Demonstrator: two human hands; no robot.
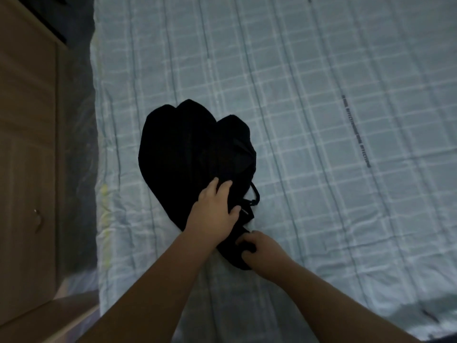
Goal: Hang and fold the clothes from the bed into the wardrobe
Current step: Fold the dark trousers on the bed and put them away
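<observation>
A black garment lies bunched on the bed, near its left edge, with thin straps looping out at its right side. My left hand lies on the garment's near part, its fingers curled into the cloth. My right hand grips the garment's nearest end, with fingers and thumb pinching the fabric. Both forearms reach in from the bottom of the view.
The bed carries a pale blue checked sheet with a line of dark printed text at the right. A wooden cabinet with a small metal knob stands to the left of the bed, with a dark gap between them.
</observation>
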